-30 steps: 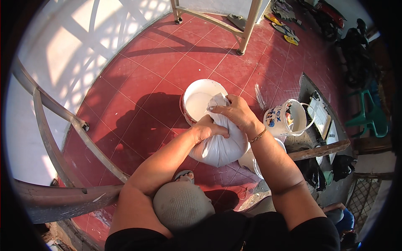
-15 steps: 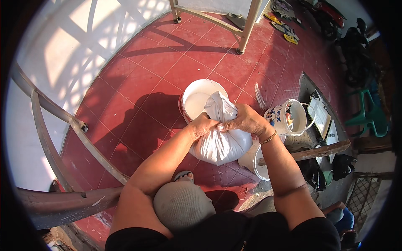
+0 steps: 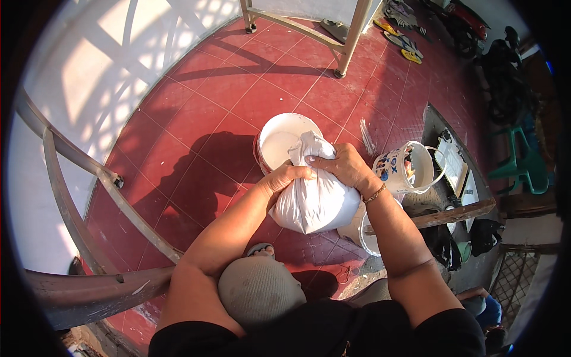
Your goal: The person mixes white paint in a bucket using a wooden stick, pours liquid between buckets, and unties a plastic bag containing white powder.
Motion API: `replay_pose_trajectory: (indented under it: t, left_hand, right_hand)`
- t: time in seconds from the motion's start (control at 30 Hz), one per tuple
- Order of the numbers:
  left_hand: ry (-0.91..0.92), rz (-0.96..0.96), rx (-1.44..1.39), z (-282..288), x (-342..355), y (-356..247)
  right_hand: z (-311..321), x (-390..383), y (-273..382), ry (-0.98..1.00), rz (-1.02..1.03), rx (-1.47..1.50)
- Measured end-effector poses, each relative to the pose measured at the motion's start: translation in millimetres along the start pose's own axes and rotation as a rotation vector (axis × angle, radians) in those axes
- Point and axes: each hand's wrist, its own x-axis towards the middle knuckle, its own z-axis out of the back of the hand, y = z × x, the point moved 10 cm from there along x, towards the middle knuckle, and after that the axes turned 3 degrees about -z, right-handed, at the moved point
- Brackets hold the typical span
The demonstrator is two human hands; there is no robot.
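A full white plastic sack point(image 3: 320, 202) hangs between my hands, its gathered neck tilted toward a white bucket point(image 3: 278, 140) on the red floor. My left hand point(image 3: 286, 177) is closed round the left side of the neck. On the other side my right hand point(image 3: 344, 166) grips the neck a little higher, thumb lying across the plastic. The neck overlaps the bucket's near right rim, while the sack's bulging bottom hangs on my side of it. White material coats the bucket's inside. Whether the sack's mouth is open cannot be seen.
To the right stand a printed white bucket point(image 3: 404, 166) with tools in it and another white bucket point(image 3: 363, 229), partly behind my right forearm. A wooden plank point(image 3: 455, 214) juts out there. Metal frames point(image 3: 128, 208) border the left; a green chair point(image 3: 523, 163) stands far right.
My right hand has shifted slightly up the sack's neck, apart from the left thumb. The sack's folds have smoothed and its body bulges more to the right. The buckets stay put.
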Motion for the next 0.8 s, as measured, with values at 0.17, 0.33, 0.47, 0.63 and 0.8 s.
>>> replay_pose_trajectory:
  t: [0.17, 0.33, 0.47, 0.63, 0.8]
  left_hand:
    - [-0.001, 0.026, -0.084, -7, 4, 2]
    - [-0.063, -0.046, 0.062, 12, 29, 13]
    - [-0.090, -0.044, 0.057, 18, 35, 17]
    - [-0.038, -0.141, -0.106, 13, 35, 16]
    - [-0.133, -0.168, -0.047, 23, 35, 16]
  right_hand:
    - [7, 3, -15, -0.059, -0.131, -0.142]
    - [-5, 2, 4, -0.108, 0.000, -0.378]
    - [-10, -6, 17, -0.105, -0.042, -0.524]
    - [-9, -10, 12, -0.102, -0.071, -0.569]
    - [-4, -25, 35, -0.145, 0.069, -0.398]
